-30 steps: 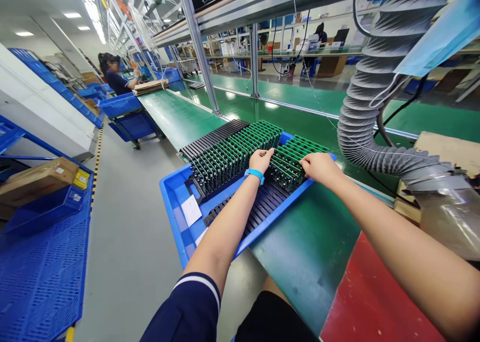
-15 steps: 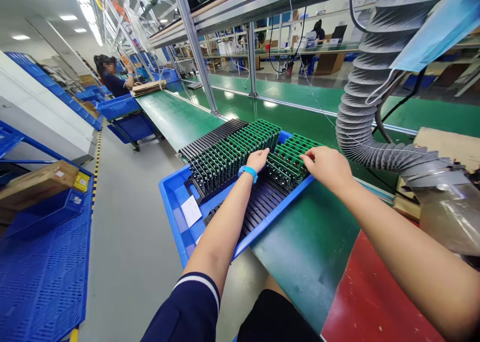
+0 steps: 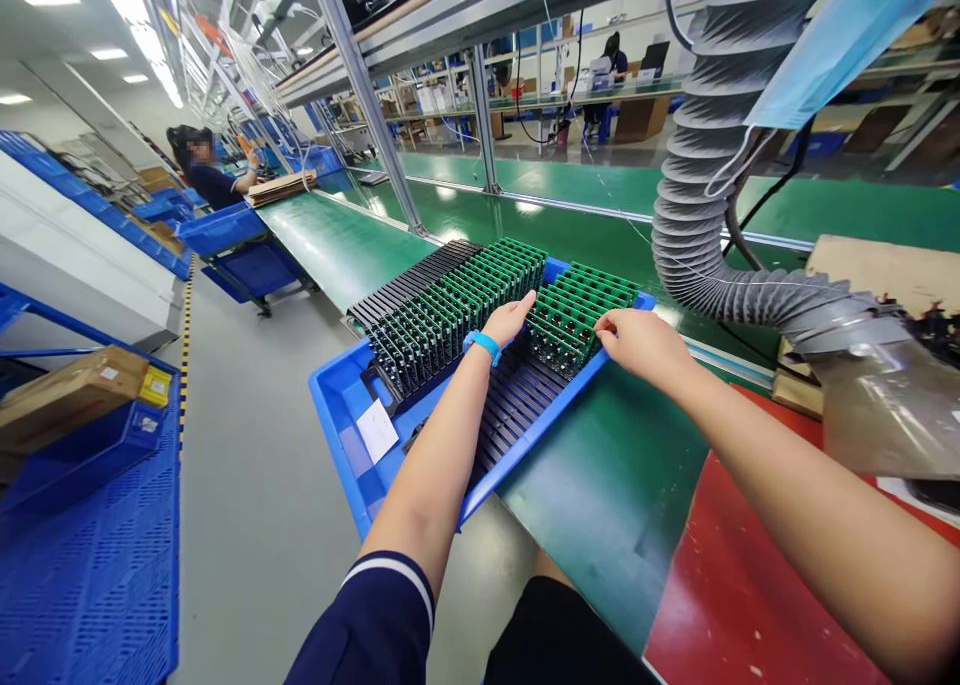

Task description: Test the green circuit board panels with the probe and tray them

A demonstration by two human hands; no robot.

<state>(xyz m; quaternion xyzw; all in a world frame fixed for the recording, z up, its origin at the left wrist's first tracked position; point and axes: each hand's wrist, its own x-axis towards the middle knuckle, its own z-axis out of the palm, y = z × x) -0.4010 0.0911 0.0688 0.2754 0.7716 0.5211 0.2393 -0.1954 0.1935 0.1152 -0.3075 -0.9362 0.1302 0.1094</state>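
Note:
A blue tray (image 3: 349, 485) lies across the green bench edge. Inside it, black slotted racks (image 3: 517, 405) hold upright green circuit boards in two groups, a long left group (image 3: 450, 300) and a shorter right group (image 3: 577, 305). My left hand (image 3: 510, 322), below a blue wristband, is between the groups with its fingers closed; what they hold, if anything, is hidden. At the right end of the shorter group, my right hand (image 3: 641, 340) pinches the edge of a circuit board. A white paper (image 3: 377, 430) lies in the tray's left part.
A ribbed grey duct (image 3: 697, 185) and a hanging blue mask (image 3: 840, 55) are at the right. A red mat (image 3: 720, 555) covers the near right bench. Metal posts (image 3: 367, 95) stand behind the tray. Another person (image 3: 214, 175) sits at the far left.
The whole view has shifted slightly, so the tray and bench appear further left. Both hands stay by the boards, with the right hand slightly lower at the board's end.

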